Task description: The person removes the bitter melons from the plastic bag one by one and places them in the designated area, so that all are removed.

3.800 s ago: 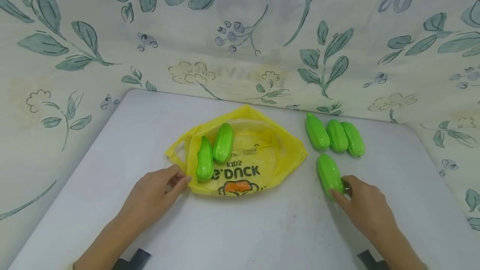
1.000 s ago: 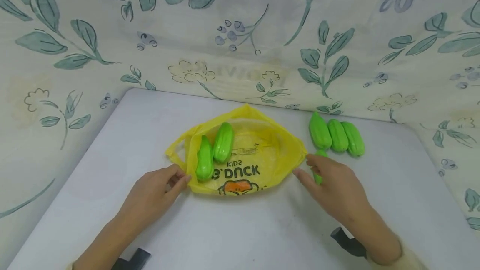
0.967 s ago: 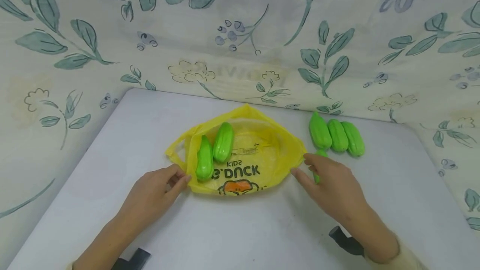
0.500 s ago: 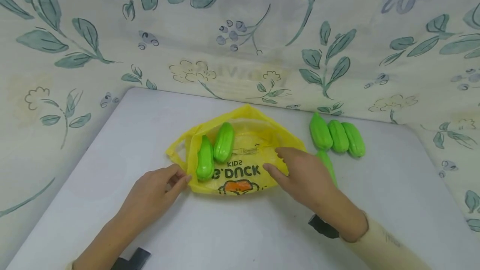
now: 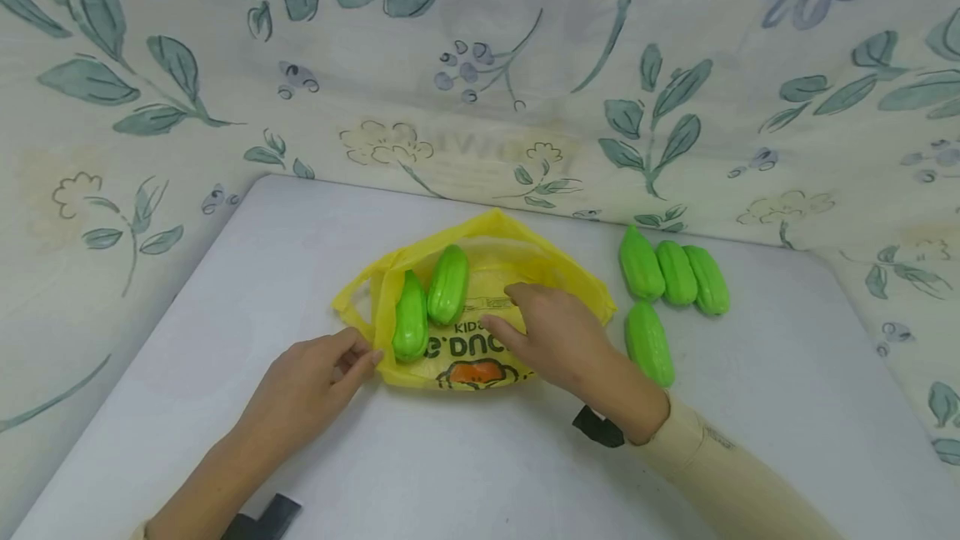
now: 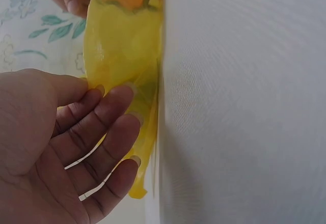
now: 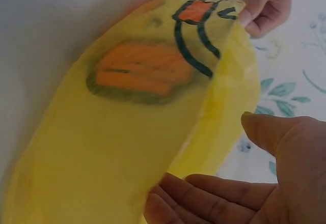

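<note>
A yellow plastic bag [image 5: 577,307] printed with a duck lies mouth-open mid-table, with two bright green, plump toy cucumbers [image 5: 447,286] inside at its left. My left hand [image 5: 311,382] pinches the bag's near left edge between thumb and fingers; the left wrist view shows its other fingertips against the yellow film [image 6: 119,40]. My right hand [image 5: 558,336] reaches over the bag's right part, thumb and fingers apart with nothing between them. In the right wrist view, its fingers [image 7: 219,196] overlap the bag's rim. A single toy cucumber [image 5: 649,344] lies right of the bag, beside the right wrist.
Three more toy cucumbers [image 5: 678,273] lie side by side at the back right of the white table [image 5: 450,473]. A cloth [image 5: 480,65] with a leaf-and-flower print hangs behind the table. Dark wrist mounts [image 5: 597,426] show under both forearms.
My right hand has left the single cucumber it touched on the right and moved left over the bag, uncovering that cucumber. The left hand keeps its place on the bag's edge.
</note>
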`<state>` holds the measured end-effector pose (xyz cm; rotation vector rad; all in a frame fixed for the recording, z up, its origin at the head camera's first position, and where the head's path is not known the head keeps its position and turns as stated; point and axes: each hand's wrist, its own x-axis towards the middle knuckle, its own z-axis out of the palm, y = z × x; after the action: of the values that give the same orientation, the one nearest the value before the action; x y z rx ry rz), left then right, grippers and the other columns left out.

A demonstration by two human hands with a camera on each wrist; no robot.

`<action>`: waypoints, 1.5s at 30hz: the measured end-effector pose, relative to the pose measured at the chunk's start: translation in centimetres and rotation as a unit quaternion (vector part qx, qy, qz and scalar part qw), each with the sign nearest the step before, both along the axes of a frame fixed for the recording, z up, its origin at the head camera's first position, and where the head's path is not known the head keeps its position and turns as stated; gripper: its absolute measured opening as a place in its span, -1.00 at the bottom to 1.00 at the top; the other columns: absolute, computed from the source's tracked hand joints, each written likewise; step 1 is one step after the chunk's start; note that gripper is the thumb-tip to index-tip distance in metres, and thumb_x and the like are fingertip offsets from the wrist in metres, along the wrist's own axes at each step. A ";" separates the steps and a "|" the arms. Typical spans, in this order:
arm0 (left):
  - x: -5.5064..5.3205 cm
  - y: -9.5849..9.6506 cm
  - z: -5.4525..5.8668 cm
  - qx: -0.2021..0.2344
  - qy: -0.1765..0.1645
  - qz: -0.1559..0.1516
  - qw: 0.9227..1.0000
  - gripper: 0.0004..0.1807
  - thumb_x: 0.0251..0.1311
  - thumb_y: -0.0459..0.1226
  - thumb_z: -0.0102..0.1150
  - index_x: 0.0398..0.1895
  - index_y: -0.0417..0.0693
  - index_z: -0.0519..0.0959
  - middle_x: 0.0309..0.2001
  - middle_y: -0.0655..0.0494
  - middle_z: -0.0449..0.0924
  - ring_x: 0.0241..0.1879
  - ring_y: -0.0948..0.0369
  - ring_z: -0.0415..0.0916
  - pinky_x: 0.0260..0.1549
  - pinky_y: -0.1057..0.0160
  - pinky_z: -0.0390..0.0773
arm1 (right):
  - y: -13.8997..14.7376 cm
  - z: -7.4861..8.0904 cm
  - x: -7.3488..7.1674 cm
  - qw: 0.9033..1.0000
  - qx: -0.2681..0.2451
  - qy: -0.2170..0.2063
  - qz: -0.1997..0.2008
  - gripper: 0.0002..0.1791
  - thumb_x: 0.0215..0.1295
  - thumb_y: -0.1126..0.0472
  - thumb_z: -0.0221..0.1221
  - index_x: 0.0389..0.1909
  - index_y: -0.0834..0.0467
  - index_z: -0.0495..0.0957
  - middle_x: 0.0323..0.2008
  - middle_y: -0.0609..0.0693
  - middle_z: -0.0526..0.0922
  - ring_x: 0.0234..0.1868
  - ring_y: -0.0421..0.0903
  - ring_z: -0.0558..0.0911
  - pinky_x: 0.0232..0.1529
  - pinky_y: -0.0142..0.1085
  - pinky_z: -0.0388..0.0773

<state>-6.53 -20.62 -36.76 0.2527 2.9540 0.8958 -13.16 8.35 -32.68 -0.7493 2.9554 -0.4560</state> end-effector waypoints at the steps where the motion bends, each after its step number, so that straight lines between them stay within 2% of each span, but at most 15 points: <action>1: 0.0 0.0 0.0 0.000 0.001 -0.001 1.000 -0.88 0.44 -0.16 0.31 -0.27 0.05 0.62 -0.41 0.35 0.64 -0.39 0.33 0.53 -0.33 0.16 0.57 | -0.1 -0.2 -0.2 1.000 0.001 -0.004 0.002 -0.39 0.51 -0.19 0.21 0.16 0.30 0.62 -0.16 0.11 0.76 -0.24 -0.02 0.69 -0.13 -0.13 0.66; 6: -0.1 0.1 0.1 0.000 -0.001 -0.002 1.000 -0.87 0.45 -0.14 0.30 -0.25 0.05 0.63 -0.41 0.35 0.63 -0.39 0.34 0.52 -0.33 0.17 0.57 | -0.7 -1.0 -0.9 0.999 0.008 -0.033 0.003 -0.31 0.53 -0.26 0.14 0.25 0.30 0.58 -0.06 0.14 0.76 -0.12 0.02 0.72 -0.02 -0.10 0.66; 10: -0.1 0.1 0.1 -0.001 -0.002 0.000 1.000 -0.87 0.45 -0.15 0.30 -0.25 0.04 0.63 -0.41 0.35 0.63 -0.39 0.34 0.52 -0.33 0.18 0.57 | -1.2 -1.5 -1.5 0.999 -0.005 -0.054 0.005 -0.28 0.53 -0.27 0.13 0.29 0.29 0.55 0.03 0.15 0.74 -0.03 0.02 0.72 0.08 -0.08 0.64; 13: -0.1 0.1 0.1 -0.003 -0.001 0.000 1.000 -0.87 0.44 -0.15 0.30 -0.25 0.04 0.63 -0.42 0.34 0.63 -0.39 0.33 0.52 -0.33 0.17 0.57 | -1.8 -1.8 -2.0 0.998 -0.025 -0.059 0.016 -0.37 0.52 -0.24 0.16 0.19 0.26 0.61 -0.14 0.07 0.75 -0.18 -0.06 0.68 -0.04 -0.15 0.65; 17: 0.0 0.0 0.2 -0.004 -0.003 0.001 1.000 -0.87 0.45 -0.15 0.30 -0.26 0.04 0.63 -0.42 0.34 0.63 -0.39 0.33 0.53 -0.33 0.17 0.57 | -2.4 -2.1 -2.3 0.998 -0.029 -0.058 0.024 -0.49 0.53 -0.22 0.16 -0.01 0.19 0.63 -0.43 -0.07 0.59 -0.39 -0.12 0.55 -0.28 -0.25 0.56; 22: 0.1 0.0 0.3 -0.003 -0.003 0.000 1.000 -0.87 0.44 -0.14 0.30 -0.27 0.05 0.62 -0.42 0.35 0.63 -0.40 0.34 0.52 -0.35 0.18 0.56 | -3.2 -2.3 -2.3 0.998 -0.028 -0.061 0.018 -0.56 0.54 -0.24 0.13 -0.26 0.07 0.55 -0.58 -0.12 0.45 -0.52 -0.16 0.47 -0.44 -0.29 0.45; 27: 0.1 -0.1 0.3 0.002 0.002 -0.002 1.000 -0.87 0.44 -0.15 0.31 -0.27 0.05 0.62 -0.42 0.36 0.63 -0.41 0.35 0.51 -0.36 0.20 0.56 | -3.8 -2.7 -2.5 0.997 -0.022 -0.067 0.007 -0.49 0.54 -0.28 0.10 -0.41 0.06 0.49 -0.64 -0.12 0.37 -0.59 -0.19 0.40 -0.53 -0.31 0.35; 31: 0.1 -0.1 0.3 0.004 0.000 -0.003 1.000 -0.87 0.45 -0.14 0.30 -0.26 0.06 0.62 -0.42 0.36 0.63 -0.40 0.35 0.51 -0.35 0.19 0.57 | -4.2 -2.7 -2.6 0.997 -0.005 -0.073 -0.002 -0.43 0.54 -0.34 0.05 -0.45 0.06 0.48 -0.66 -0.12 0.37 -0.62 -0.19 0.41 -0.57 -0.32 0.35; 45: 0.1 0.0 0.3 -0.009 -0.006 -0.001 1.000 -0.87 0.44 -0.15 0.30 -0.26 0.05 0.62 -0.41 0.34 0.64 -0.38 0.32 0.53 -0.35 0.17 0.56 | -5.6 -2.7 -3.0 0.999 0.032 -0.042 -0.001 -0.39 0.55 -0.30 0.07 -0.61 0.03 0.41 -0.74 -0.14 0.34 -0.69 -0.19 0.41 -0.64 -0.34 0.34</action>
<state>-6.48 -20.64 -36.45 0.2487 2.9487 0.8658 -16.15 2.76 -35.37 -0.7022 2.8780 -0.3818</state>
